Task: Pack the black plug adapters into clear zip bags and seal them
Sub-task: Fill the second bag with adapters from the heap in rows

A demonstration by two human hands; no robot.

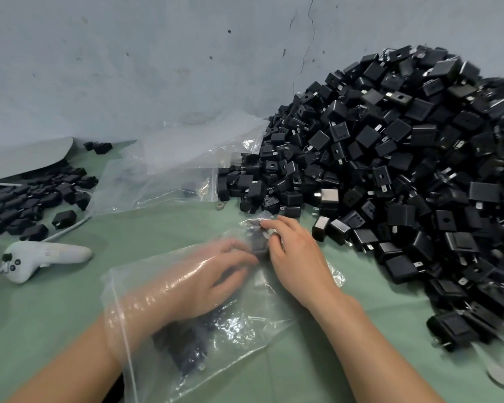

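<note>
1. A clear zip bag (245, 324) lies on the green table cover (56, 324) in the lower middle of the frame, with its open mouth toward the lower left.
2. The left hand (216, 274) is inside the bag, wrist and forearm wrapped in the plastic. Its fingers reach toward the bag's far end. They are blurred, so I cannot tell whether they hold anything.
3. The right hand (297, 257) is outside the bag at its far end, forefinger and thumb curled and pinching the crumpled plastic there.
4. A dark adapter (258, 245) sits inside the bag between the two hands.
5. More bagged adapters (186, 347) lie in the bag under the left forearm.
6. A large heap of black plug adapters (405, 170) fills the right side of the frame, against the grey wall (128, 53).
7. A smaller pile of adapters (26, 199) lies at the left edge.
8. Spare clear bags (172, 170) lie in the middle, left of the heap.
9. A white handheld controller (41, 258) with a cable lies at lower left.
</note>
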